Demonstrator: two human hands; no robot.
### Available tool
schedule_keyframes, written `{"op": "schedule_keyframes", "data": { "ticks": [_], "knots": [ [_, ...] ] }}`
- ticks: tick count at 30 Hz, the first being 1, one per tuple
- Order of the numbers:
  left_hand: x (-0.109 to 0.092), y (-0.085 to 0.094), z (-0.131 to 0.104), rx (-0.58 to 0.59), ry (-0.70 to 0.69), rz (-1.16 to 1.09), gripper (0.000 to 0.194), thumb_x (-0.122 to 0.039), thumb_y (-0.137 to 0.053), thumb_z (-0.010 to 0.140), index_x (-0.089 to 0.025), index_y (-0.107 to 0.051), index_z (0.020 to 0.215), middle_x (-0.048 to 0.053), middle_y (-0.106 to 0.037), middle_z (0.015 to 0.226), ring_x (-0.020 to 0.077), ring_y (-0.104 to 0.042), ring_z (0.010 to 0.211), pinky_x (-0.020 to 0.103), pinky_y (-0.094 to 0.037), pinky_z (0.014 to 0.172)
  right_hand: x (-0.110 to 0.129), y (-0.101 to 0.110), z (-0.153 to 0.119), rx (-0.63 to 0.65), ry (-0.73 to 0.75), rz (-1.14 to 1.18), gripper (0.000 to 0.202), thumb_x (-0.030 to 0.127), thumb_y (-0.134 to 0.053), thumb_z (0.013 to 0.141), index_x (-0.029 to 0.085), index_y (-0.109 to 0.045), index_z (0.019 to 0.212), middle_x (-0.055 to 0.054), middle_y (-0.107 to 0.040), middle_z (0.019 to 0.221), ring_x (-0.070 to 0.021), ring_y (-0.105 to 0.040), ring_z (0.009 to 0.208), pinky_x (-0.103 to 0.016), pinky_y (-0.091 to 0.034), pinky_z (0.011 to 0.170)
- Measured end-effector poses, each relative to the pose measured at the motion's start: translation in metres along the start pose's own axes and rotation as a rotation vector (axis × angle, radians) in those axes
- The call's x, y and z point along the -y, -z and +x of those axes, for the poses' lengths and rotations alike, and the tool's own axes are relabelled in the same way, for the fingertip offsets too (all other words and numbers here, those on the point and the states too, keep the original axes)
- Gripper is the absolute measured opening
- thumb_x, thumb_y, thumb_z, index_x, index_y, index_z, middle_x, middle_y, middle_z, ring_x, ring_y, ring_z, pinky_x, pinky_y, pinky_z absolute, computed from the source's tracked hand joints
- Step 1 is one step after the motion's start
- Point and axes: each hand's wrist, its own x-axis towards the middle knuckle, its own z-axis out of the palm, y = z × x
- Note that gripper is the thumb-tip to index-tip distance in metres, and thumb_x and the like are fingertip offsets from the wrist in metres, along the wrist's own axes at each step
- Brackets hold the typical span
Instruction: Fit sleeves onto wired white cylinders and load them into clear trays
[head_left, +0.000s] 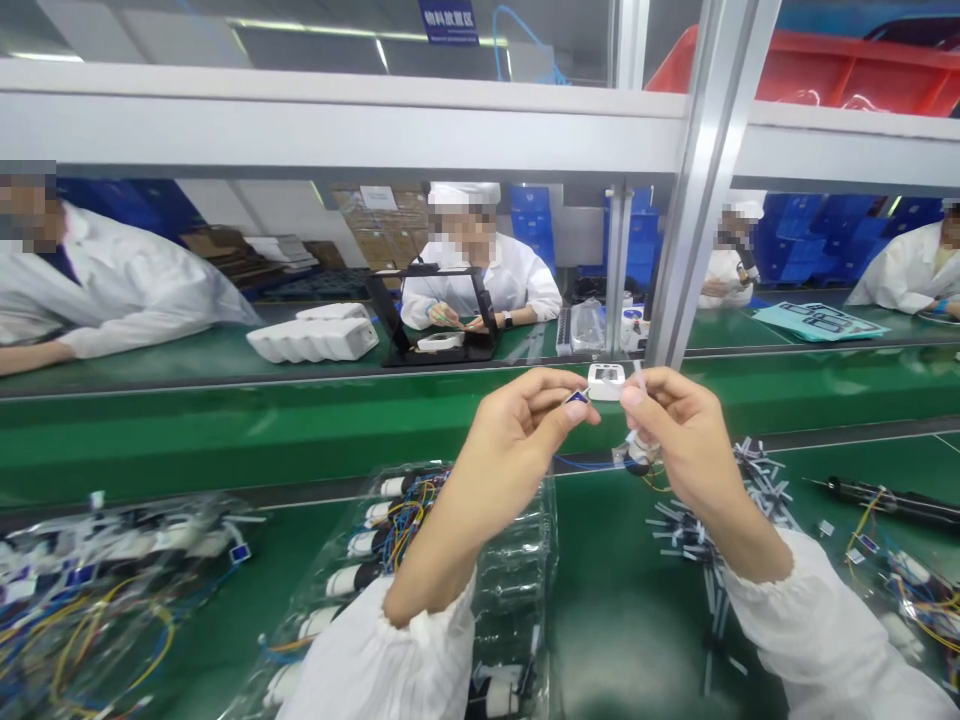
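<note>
My left hand (517,420) pinches a small blue square piece (577,397), which looks like a tiny circuit board, between thumb and fingers. A short distance to the right, my right hand (675,415) is closed on a thin whitish strip (639,376) that sticks up above the thumb. Below the fingers hangs a white and black cylindrical part (639,452) with a blue wire running left; whether my right hand also grips it, I cannot tell. Between and beyond my hands sits a white device with a dark window (606,381).
A clear plastic tray (517,580) holds several wired cylindrical parts. Bagged wired parts (112,560) lie at left. Loose strips (686,530), a black screwdriver-like tool (892,500) and more wires are at right. A metal post (705,180) rises ahead; co-workers sit across the green belt (187,430).
</note>
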Motion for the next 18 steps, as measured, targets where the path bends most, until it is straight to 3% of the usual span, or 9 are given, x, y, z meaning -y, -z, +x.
{"op": "schedule_keyframes", "data": {
  "ticks": [4,11,18],
  "knots": [
    [-0.007,-0.005,-0.005,-0.048,-0.068,0.03,0.02,-0.031,-0.077,0.088,-0.014,-0.07,0.095,0.006,-0.077,0.088,0.0162,-0.071,0.084,0.023,-0.054,0.073,0.01,0.002,-0.003,0.016,0.027,-0.074,0.016,0.034,-0.079,0.09,0.019,-0.077,0.086,0.003,-0.062,0.068,-0.0054,-0.042,0.05,-0.019,-0.032,0.043],
    [-0.01,-0.009,-0.008,-0.109,-0.147,0.177,0.008,-0.024,-0.077,0.084,-0.017,-0.075,0.088,0.002,-0.075,0.079,0.0103,-0.062,0.065,0.016,-0.042,0.049,0.015,0.001,-0.004,0.029,0.086,-0.186,0.015,0.032,-0.08,0.087,0.017,-0.076,0.084,0.003,-0.058,0.066,-0.0076,-0.041,0.053,-0.023,-0.031,0.047],
    [-0.011,-0.013,-0.008,-0.166,-0.192,0.218,0.003,-0.015,-0.074,0.083,-0.017,-0.076,0.083,-0.002,-0.071,0.069,0.0068,-0.051,0.054,0.016,-0.034,0.043,0.012,-0.004,-0.007,0.078,0.136,-0.213,0.018,0.034,-0.074,0.094,0.018,-0.071,0.086,0.001,-0.059,0.076,-0.0097,-0.045,0.061,-0.024,-0.035,0.053]
  ]
}}
